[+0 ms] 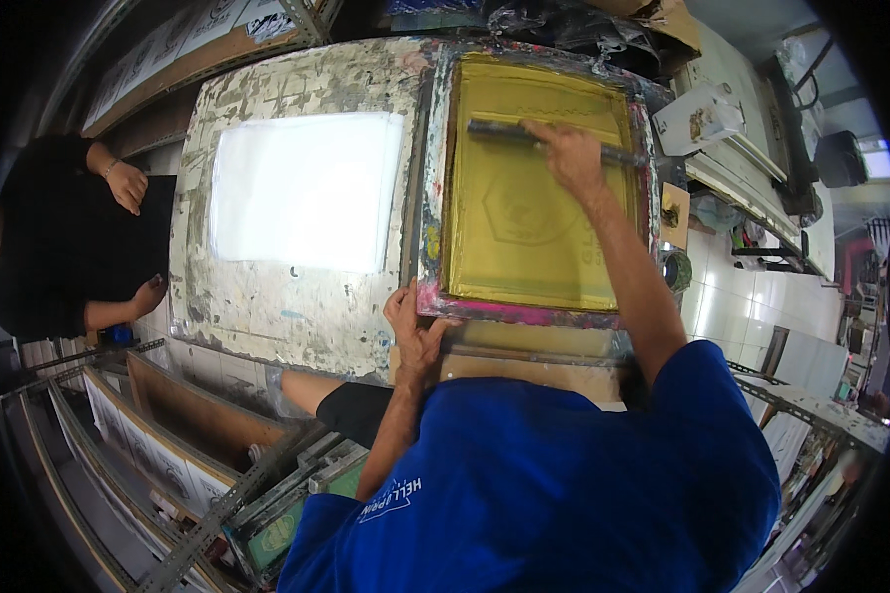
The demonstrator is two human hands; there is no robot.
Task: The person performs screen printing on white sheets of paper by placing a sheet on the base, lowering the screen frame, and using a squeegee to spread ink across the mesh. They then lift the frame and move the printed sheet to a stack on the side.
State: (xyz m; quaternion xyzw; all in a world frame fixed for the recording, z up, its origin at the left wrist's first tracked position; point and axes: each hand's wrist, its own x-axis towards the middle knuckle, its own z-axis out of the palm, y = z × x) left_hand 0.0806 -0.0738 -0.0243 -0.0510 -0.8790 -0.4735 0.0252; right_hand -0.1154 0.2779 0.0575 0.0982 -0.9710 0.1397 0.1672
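A screen printing frame [524,312] with a yellow mesh lies in front of me, its wooden edges smeared with pink and other ink. A faint emblem shows in the mesh. My right hand [572,160] is closed around a long dark squeegee [504,129], which lies crosswise over the far part of the mesh. At the frame's near left corner, my left hand [417,331] grips the edge, thumb and fingers to either side of the corner. Left of the frame, white sheets [307,188] lie in a stack on an ink-stained board [267,306].
Beyond the board's left edge is another person in black [44,237], both hands near it. Metal racks with boards [198,405] stand at the lower left. A shelf with boxes [188,49] is at the upper left. A white container [697,121] sits right of the frame.
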